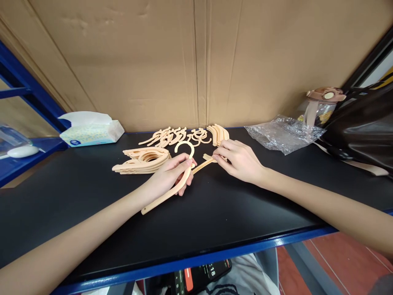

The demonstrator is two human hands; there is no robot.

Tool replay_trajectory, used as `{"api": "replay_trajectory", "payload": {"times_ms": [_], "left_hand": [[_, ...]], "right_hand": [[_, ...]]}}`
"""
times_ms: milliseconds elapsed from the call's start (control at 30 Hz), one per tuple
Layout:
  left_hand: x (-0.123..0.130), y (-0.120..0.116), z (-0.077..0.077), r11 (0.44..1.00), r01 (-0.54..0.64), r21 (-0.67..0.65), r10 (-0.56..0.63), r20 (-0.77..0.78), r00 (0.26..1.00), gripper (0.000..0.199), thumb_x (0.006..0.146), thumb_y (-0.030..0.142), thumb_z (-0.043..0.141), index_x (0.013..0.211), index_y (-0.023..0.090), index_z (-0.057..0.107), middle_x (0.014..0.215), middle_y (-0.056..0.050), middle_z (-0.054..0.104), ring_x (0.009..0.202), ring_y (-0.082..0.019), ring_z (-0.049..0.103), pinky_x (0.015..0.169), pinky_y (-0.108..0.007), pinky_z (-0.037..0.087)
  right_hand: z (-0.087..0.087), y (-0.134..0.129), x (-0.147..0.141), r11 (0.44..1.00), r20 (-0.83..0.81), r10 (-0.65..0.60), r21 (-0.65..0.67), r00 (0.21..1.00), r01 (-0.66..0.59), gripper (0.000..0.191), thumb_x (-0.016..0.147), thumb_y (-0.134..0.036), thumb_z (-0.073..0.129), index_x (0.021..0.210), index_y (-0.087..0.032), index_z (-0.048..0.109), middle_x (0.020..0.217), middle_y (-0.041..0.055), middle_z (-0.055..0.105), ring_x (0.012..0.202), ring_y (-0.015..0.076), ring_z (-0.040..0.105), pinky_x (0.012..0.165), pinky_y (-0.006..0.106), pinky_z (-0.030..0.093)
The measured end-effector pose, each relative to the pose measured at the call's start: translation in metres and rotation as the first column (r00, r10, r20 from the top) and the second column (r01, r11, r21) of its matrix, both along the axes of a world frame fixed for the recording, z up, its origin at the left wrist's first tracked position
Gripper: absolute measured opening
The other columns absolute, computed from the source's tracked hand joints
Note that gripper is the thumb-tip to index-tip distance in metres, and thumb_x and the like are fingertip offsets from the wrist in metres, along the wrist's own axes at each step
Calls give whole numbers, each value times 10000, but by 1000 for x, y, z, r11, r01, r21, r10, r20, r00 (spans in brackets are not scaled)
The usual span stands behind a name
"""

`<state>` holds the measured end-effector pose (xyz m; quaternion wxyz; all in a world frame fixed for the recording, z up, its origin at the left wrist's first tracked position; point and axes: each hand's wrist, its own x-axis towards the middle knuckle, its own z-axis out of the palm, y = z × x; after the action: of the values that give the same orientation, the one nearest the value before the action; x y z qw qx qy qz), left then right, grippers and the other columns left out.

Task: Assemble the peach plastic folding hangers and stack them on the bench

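My left hand (172,169) is closed around the middle of a beige clothes hanger (164,198), just below its curved hook. One arm of the hanger slants down toward me. My right hand (241,159) pinches the far end of a thin beige hanger arm (203,164), which runs from behind my left fingers; its joint is hidden there. Beyond my right fingers lies a small stack of curved beige arms (218,134). Loose beige hooks (199,135) and more slender hanger parts (164,135) lie at the back. Beside my left hand rests a pile of folded hangers (141,164).
At the back left stands a tissue pack (90,133). A crumpled clear plastic bag (282,133), a drinking bottle (325,106) and a dark bag (362,127) are on the right. Cardboard (138,61) walls the back of the black table (233,209). A phone (208,276) lies below its edge.
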<state>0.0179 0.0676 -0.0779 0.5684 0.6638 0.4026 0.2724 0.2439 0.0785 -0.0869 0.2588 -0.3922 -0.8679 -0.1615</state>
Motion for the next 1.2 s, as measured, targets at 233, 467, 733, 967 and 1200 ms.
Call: {"api": "replay_trajectory", "payload": {"times_ms": [233, 467, 733, 967, 1200], "left_hand": [[1, 0, 1, 1000, 11, 4, -11, -38, 999, 255, 909, 440, 439, 901, 189, 481, 583, 45, 551, 373, -82, 495, 383, -179, 385], [2, -1, 3, 1000, 27, 13, -25, -79, 997, 276, 905, 447, 438, 892, 176, 491, 612, 38, 563, 391, -78, 502, 401, -182, 392], [2, -2, 6, 996, 69, 61, -60, -139, 988, 300, 897, 452, 455, 777, 177, 467, 652, 36, 582, 427, -78, 521, 464, -204, 409], [1, -1, 4, 996, 80, 45, -73, -137, 988, 319, 891, 461, 466, 768, 168, 499, 723, 18, 626, 433, -77, 538, 473, -213, 425], [-2, -1, 4, 995, 91, 51, -83, -142, 986, 322, 882, 458, 487, 819, 151, 562, 804, -24, 673, 444, -83, 557, 477, -215, 434]], "right_hand": [[2, 1, 1, 999, -13, -50, -15, 999, 50, 389, 941, -351, 360, 679, -163, 578, 662, 20, 525, 669, 140, 462, 662, 271, 340], [5, 1, 5, 990, -48, -135, -42, 990, 133, 347, 925, -289, 395, 656, -163, 575, 720, 23, 527, 683, 134, 466, 668, 262, 336], [3, 5, 7, 983, -102, -177, -68, 979, 171, 393, 930, -273, 387, 591, -165, 554, 654, 6, 500, 639, 123, 438, 644, 267, 309], [5, 3, 6, 980, -119, -196, -64, 973, 190, 399, 924, -265, 393, 572, -164, 548, 653, 5, 514, 643, 121, 449, 648, 269, 309], [5, 3, 6, 978, -116, -202, -69, 973, 195, 401, 924, -257, 396, 572, -166, 565, 624, 4, 518, 642, 126, 455, 654, 272, 306]]}}
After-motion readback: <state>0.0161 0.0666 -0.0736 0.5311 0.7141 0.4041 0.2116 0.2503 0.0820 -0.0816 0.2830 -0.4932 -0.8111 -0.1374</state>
